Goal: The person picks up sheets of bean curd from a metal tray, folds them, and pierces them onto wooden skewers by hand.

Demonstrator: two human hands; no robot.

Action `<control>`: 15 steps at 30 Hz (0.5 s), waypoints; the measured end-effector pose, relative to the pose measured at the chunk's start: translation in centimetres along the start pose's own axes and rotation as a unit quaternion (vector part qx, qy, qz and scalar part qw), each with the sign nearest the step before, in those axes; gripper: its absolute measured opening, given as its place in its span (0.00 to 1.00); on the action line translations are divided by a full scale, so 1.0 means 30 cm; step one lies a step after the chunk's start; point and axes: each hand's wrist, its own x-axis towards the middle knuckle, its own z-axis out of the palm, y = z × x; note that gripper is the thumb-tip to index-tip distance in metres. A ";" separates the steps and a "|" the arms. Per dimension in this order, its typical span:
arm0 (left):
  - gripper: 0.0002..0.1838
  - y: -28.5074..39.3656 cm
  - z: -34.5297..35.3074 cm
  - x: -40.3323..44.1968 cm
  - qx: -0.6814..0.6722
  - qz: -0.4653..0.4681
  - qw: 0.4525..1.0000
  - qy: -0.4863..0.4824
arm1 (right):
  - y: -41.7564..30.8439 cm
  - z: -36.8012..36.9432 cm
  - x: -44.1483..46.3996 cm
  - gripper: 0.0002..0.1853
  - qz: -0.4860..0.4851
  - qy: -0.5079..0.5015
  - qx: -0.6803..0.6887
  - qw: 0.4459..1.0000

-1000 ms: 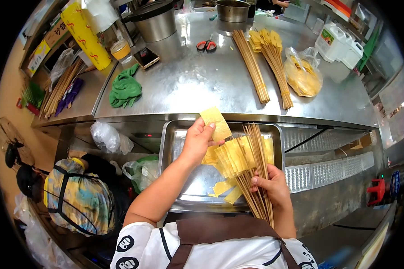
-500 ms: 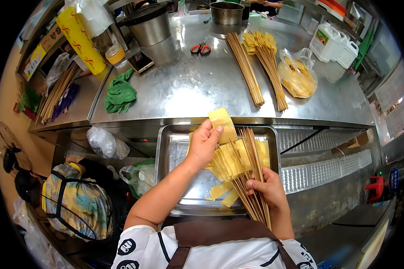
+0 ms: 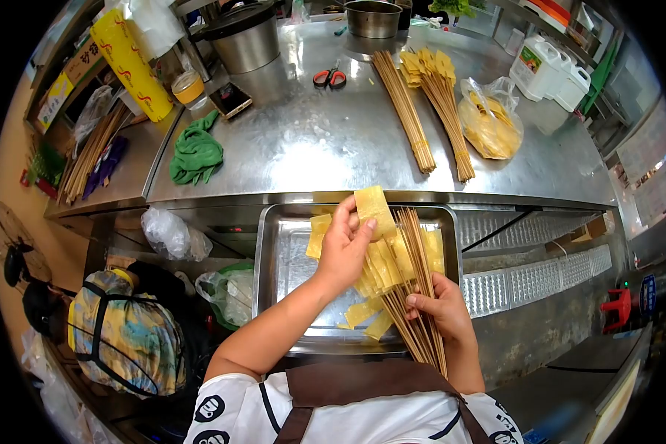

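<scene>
Left fingers [image 3: 365,230] pinch yellow rectangular sheet [image 3: 372,203] | right fingers [image 3: 422,302] grip brown wooden skewers [image 3: 420,255] | sheet now nearer their tips, seemingly unthreaded

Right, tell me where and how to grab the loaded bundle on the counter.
Grip the loaded bundle by its bare sticks, coming from the near side, I'd say. The sticks point toward the counter's near edge, while the yellow sheets sit at the far end.

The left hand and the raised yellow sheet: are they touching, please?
Touching: the head view shows the left hand gripping the raised yellow sheet at one edge.
</scene>
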 end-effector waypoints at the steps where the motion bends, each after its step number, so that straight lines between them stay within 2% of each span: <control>1: 0.21 0.002 0.010 0.004 -0.044 0.006 0.998 0.045 | -0.001 0.001 0.000 0.11 0.000 0.002 -0.002 1.000; 5: 0.24 -0.004 -0.022 0.015 -0.022 -0.009 0.999 0.023 | -0.001 0.000 0.001 0.10 0.000 0.002 0.001 1.000; 8: 0.21 -0.006 -0.038 0.025 -0.036 -0.047 0.998 -0.015 | 0.004 -0.003 0.003 0.10 -0.003 -0.002 -0.002 1.000; 10: 0.16 -0.001 -0.044 0.030 -0.042 -0.117 0.992 -0.020 | 0.005 -0.006 0.004 0.10 -0.002 -0.002 -0.003 1.000; 15: 0.11 -0.003 -0.052 0.030 -0.059 -0.152 0.986 -0.021 | 0.002 -0.004 0.005 0.10 -0.004 -0.009 0.004 1.000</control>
